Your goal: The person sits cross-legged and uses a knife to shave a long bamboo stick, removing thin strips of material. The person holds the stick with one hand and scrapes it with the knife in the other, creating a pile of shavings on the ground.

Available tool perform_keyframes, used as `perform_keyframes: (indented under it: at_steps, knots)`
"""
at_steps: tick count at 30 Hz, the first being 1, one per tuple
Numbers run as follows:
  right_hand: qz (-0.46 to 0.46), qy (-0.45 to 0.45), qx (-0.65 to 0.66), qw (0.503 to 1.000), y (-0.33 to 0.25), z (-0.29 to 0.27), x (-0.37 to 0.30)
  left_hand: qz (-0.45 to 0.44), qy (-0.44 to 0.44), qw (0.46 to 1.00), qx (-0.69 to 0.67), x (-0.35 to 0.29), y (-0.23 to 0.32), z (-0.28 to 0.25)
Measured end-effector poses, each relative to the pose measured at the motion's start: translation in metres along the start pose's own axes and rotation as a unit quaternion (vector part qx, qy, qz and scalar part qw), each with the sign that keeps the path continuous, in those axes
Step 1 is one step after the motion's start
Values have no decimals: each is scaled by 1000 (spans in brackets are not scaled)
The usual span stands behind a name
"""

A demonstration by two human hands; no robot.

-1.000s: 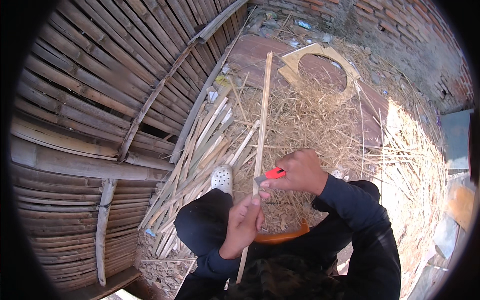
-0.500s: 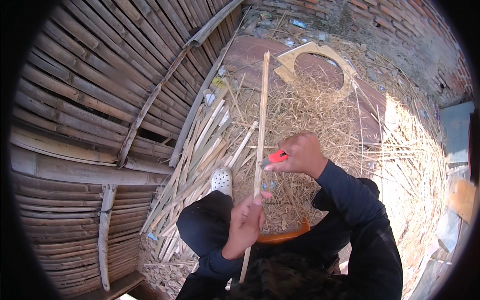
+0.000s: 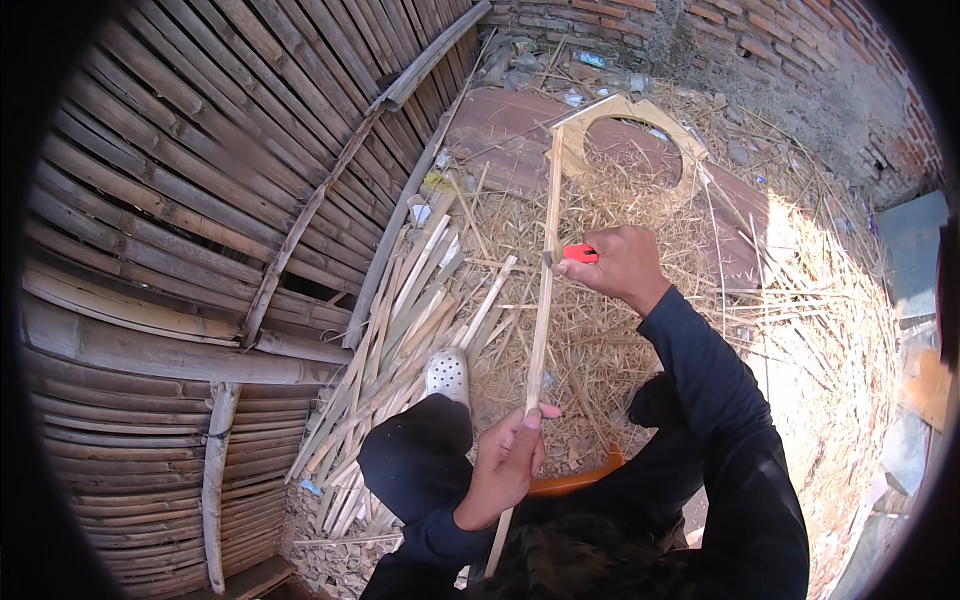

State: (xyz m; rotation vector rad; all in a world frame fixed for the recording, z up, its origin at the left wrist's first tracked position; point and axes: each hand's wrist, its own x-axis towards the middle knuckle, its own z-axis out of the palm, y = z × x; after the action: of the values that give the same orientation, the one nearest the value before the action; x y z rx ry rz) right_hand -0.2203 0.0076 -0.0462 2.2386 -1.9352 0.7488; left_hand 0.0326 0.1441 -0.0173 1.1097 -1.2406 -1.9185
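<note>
A long, pale bamboo strip (image 3: 541,335) runs from near my lap up and away, tilted slightly to the right. Low on it, my left hand (image 3: 505,462) is closed around the strip, thumb lying along its face. Farther up, my right hand (image 3: 625,265) grips a red-handled knife (image 3: 579,254). The knife's short blade lies against the strip's right edge, partly hidden by the strip and fingers. Below the strip, dry shavings cover the ground.
Split bamboo strips (image 3: 400,335) lie piled at the left, beside my white clog (image 3: 447,375). A slatted bamboo wall (image 3: 190,180) rises on the left, a brick wall (image 3: 790,70) at the back. A board with a round hole (image 3: 570,145) lies ahead; an orange stool edge (image 3: 575,485) shows beneath me.
My right hand has moved the knife farther up the strip, away from me. The strip's far end has swung to the right, while my left hand still grips its lower part.
</note>
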Motion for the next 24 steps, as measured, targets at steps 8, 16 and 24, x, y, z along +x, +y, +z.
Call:
perform_keyframes:
  at_steps: [8,16,24]
  knots:
    - [85,-8,-31,996,27,-14,20,-12,-33,999,0,-11,-4,5]
    - [172,13,-76,982,78,-12,32,-27,-92,995,-25,-27,-19,6]
    - [391,43,-6,919,201,-37,-20,-104,-65,991,-51,-17,-38,1]
